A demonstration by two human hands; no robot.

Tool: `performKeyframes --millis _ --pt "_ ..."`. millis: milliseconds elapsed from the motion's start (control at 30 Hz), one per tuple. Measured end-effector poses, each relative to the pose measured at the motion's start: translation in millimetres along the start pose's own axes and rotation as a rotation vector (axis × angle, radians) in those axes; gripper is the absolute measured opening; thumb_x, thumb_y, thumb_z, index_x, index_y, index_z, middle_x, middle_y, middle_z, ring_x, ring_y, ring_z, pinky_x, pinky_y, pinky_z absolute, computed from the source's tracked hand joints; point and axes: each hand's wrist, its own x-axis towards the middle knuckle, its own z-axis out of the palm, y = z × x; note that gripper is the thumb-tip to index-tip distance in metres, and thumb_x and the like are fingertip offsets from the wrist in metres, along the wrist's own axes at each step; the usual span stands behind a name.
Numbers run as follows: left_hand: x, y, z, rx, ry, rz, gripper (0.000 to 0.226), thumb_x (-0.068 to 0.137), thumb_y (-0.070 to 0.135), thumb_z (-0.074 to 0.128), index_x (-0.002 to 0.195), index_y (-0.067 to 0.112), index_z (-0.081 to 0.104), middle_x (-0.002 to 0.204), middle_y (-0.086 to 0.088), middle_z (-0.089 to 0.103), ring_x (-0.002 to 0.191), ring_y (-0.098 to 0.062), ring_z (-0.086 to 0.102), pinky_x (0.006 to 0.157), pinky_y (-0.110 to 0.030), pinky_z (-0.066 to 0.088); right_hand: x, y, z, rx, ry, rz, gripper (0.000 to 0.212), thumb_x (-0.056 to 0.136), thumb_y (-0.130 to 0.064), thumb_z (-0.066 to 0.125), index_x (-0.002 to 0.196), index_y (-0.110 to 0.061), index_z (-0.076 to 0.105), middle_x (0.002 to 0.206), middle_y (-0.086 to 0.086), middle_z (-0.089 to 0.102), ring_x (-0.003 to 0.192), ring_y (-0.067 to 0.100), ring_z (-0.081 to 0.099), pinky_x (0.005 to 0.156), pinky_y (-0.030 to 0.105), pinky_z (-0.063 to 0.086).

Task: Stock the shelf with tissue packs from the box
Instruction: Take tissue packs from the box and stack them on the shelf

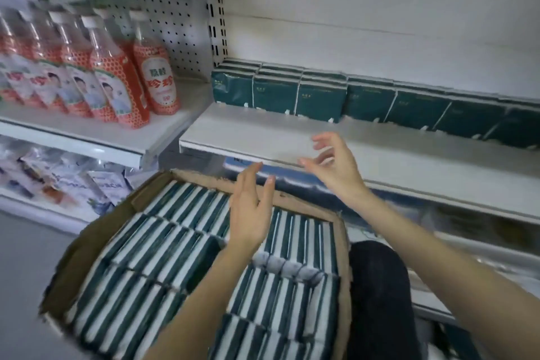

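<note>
The white shelf (263, 137) carries one row of teal tissue packs (371, 100) along its back, leaving its front strip bare. Below it, the cardboard box (96, 231) is packed with boxed tissue packs (163, 245) standing on edge, their long edges running towards the shelf. The left hand (251, 210) hovers directly over the box's far rows, nearer to them, with its fingers straight and holding nothing. The right hand (336, 166) hangs at the shelf lip, loosely spread and empty.
</note>
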Motion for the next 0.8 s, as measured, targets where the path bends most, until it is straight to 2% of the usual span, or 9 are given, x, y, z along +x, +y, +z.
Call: performKeyframes --millis 133,167,233,300,400,500,600,700,800 --pt "-74.1 -28.9 4.5 0.008 -0.058 -0.009 0.038 0.1 0.048 0.035 0.128 0.026 0.048 0.127 0.007 0.049 0.121 -0.008 0.046 0.102 -0.026 0.036 -73.0 7.5 -1.9 -0.153 -0.508 -0.01 0.039 0.081 -0.02 0.076 0.112 -0.025 0.053 0.107 -0.008 0.055 0.084 0.007 0.058 0.075 0.02 0.049" --pt "-91.7 -37.2 5.2 0.028 -0.1 -0.034 0.036 0.1 0.047 0.034 0.127 0.027 0.048 0.125 0.008 0.05 0.119 -0.008 0.047 0.099 -0.024 0.036 -85.2 14.2 -2.8 -0.257 -0.684 0.005 0.04 0.082 -0.028 0.074 0.116 -0.025 0.053 0.108 -0.01 0.054 0.087 0.004 0.056 0.079 0.024 0.049" --pt "-121.0 -52.3 4.9 0.079 -0.226 -0.08 0.035 0.099 0.046 0.033 0.124 0.028 0.05 0.12 0.005 0.055 0.114 -0.011 0.052 0.093 -0.024 0.04 -101.4 30.9 -4.6 -0.578 -1.006 -0.023 0.048 0.082 -0.043 0.07 0.121 -0.023 0.05 0.108 -0.006 0.051 0.095 0.011 0.052 0.085 0.032 0.048" --pt "-141.3 -64.1 2.1 0.165 -0.393 -0.133 0.036 0.1 0.045 0.032 0.124 0.026 0.051 0.116 -0.001 0.06 0.108 -0.017 0.057 0.091 -0.028 0.043 -111.8 41.2 -6.2 -0.873 -1.179 0.002 0.051 0.082 -0.049 0.068 0.12 -0.021 0.048 0.109 0.002 0.048 0.099 0.021 0.049 0.083 0.037 0.046" --pt "-160.3 -70.7 -4.9 0.499 -0.616 -0.017 0.046 0.101 0.051 0.021 0.124 0.027 0.052 0.118 0.006 0.063 0.108 -0.012 0.056 0.103 -0.03 0.033 -120.4 47.2 -7.4 -1.026 -1.177 0.025 0.056 0.079 -0.05 0.069 0.123 -0.022 0.048 0.114 0.003 0.049 0.103 0.024 0.051 0.083 0.036 0.046" --pt "-171.4 -64.9 -7.1 0.697 -0.702 0.115 0.077 0.086 0.064 -0.004 0.119 0.027 0.056 0.119 0.009 0.061 0.111 -0.01 0.05 0.108 -0.029 0.021 -125.7 49.9 -4.0 -1.076 -1.096 -0.013 0.058 0.076 -0.049 0.072 0.121 -0.022 0.048 0.114 0.004 0.049 0.103 0.025 0.053 0.079 0.034 0.046" --pt "-177.0 -62.6 -6.4 0.748 -0.706 0.108 0.088 0.077 0.064 -0.012 0.119 0.026 0.056 0.119 0.01 0.057 0.113 -0.009 0.045 0.109 -0.027 0.015 -130.2 51.4 2.1 -1.159 -1.092 -0.028 0.061 0.073 -0.048 0.074 0.12 -0.02 0.047 0.115 0.006 0.049 0.101 0.026 0.052 0.078 0.034 0.043" --pt "-180.4 -61.5 -6.5 0.733 -0.687 0.082 0.084 0.08 0.064 -0.01 0.117 0.026 0.055 0.118 0.01 0.057 0.112 -0.007 0.044 0.11 -0.025 0.012 -133.8 48.3 7.9 -1.194 -1.089 -0.019 0.063 0.073 -0.049 0.075 0.119 -0.017 0.046 0.117 0.009 0.051 0.102 0.026 0.052 0.077 0.033 0.041" --pt "-182.7 -60.3 -6.9 0.738 -0.706 0.051 0.082 0.084 0.068 -0.006 0.119 0.025 0.055 0.118 0.01 0.056 0.114 -0.007 0.044 0.112 -0.026 0.011 -136.3 46.1 13.6 -1.25 -1.105 -0.012 0.074 0.075 -0.048 0.075 0.129 -0.011 0.041 0.122 0.012 0.053 0.109 0.029 0.052 0.081 0.035 0.042"
